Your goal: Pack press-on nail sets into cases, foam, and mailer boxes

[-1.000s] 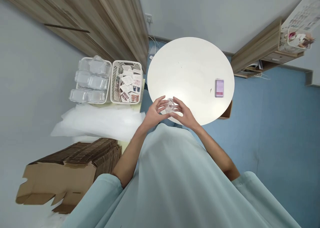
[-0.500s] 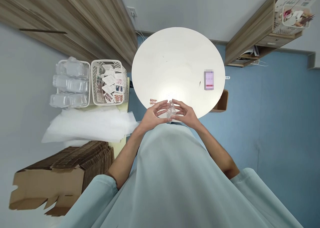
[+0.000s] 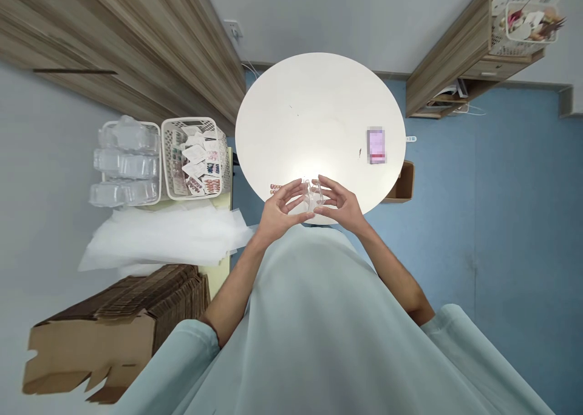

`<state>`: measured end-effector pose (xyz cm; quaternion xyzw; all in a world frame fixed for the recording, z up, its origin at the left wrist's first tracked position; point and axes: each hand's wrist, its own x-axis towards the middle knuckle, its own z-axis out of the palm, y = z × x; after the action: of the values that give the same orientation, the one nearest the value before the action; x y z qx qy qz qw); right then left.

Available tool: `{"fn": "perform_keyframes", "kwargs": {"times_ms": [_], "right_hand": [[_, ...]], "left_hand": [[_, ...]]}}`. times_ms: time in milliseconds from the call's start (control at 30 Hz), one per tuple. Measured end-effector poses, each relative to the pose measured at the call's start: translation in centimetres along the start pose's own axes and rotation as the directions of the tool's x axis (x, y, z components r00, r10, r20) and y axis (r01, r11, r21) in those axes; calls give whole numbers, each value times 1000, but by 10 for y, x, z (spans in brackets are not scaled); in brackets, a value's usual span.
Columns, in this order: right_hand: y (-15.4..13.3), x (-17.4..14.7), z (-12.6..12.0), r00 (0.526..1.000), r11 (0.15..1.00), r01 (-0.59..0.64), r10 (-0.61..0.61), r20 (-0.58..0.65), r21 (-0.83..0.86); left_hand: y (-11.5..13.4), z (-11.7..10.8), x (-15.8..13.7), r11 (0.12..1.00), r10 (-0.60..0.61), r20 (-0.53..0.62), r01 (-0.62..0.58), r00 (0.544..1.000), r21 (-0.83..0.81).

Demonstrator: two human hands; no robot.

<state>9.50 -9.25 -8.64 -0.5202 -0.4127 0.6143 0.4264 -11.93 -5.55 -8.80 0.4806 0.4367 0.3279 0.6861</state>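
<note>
Between my hands, at the near edge of the white round table (image 3: 319,99), is a clear plastic clamshell box (image 3: 312,197). Its two halves stand partly apart. My left hand (image 3: 279,213) grips the left side with curved fingers and the thumb underneath. On the other side my right hand (image 3: 344,208) holds the right half in the same way. A set of small reddish-brown ovals in rows, which look like press-on nails (image 3: 275,188), lies on the table just beyond my left fingers and is partly covered by them.
A phone with a pink screen (image 3: 376,145) lies on the table's right. To the left stand a basket of carded nail sets (image 3: 195,160), stacked clear boxes (image 3: 125,163), white sheets (image 3: 164,236) and folded cardboard (image 3: 91,348). A brown box (image 3: 403,183) sits beyond the table's right edge.
The halves of the clear box have come further apart, and my hands have spread slightly. The whole view has shifted a little.
</note>
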Motion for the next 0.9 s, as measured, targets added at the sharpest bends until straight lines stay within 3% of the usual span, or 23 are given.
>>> {"fn": "perform_keyframes", "kwargs": {"times_ms": [233, 433, 567, 700, 900], "right_hand": [[1, 10, 11, 998, 999, 37, -36, -58, 10], [7, 19, 24, 977, 997, 72, -77, -198, -31], [14, 19, 40, 960, 994, 69, -89, -266, -81], [14, 13, 58, 964, 990, 81, -107, -242, -113], [11, 8, 79, 972, 958, 100, -151, -181, -267]], "left_hand": [[1, -12, 9, 998, 20, -9, -21, 1000, -52], [-9, -17, 6, 996, -41, -197, 24, 980, -89], [-9, -10, -3, 978, -131, -255, 83, 958, -190], [-7, -14, -6, 948, -222, -300, 133, 928, -291], [-12, -40, -4, 909, -291, -356, 141, 888, -392]]}}
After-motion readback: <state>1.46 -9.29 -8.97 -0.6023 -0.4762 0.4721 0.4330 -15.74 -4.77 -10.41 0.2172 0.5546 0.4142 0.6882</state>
